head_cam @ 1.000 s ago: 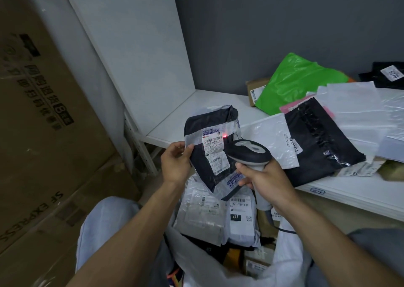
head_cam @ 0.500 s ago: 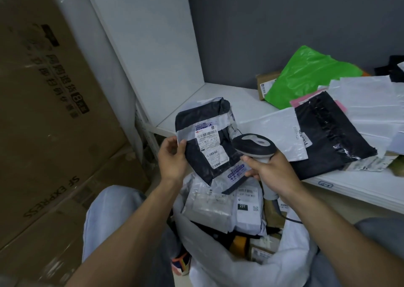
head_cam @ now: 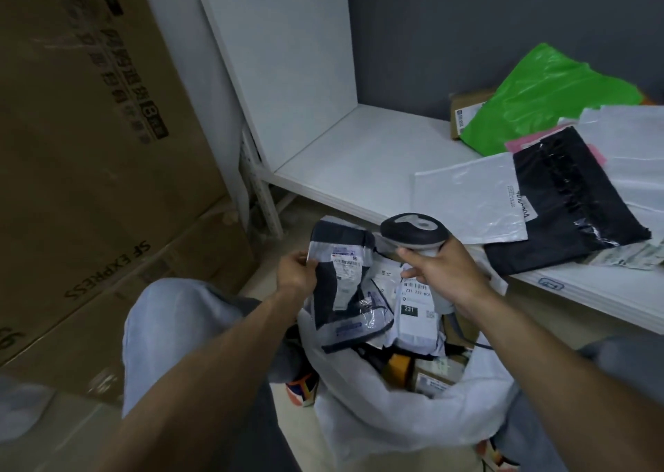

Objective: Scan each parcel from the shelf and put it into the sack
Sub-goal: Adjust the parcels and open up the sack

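Left hand (head_cam: 296,274) pinches dark parcel (head_cam: 343,288) over sack (head_cam: 395,428) holding other parcels (head_cam: 416,317); right hand (head_cam: 447,274) grips scanner (head_cam: 413,231).

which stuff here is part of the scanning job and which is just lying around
In the job: dark plastic parcel with white labels, pinched by the left hand; grey handheld scanner in the right hand; white plastic sack; green plastic bag, white mailer and black mailer waiting on the white shelf.
Lying about: large brown cardboard boxes at the left.
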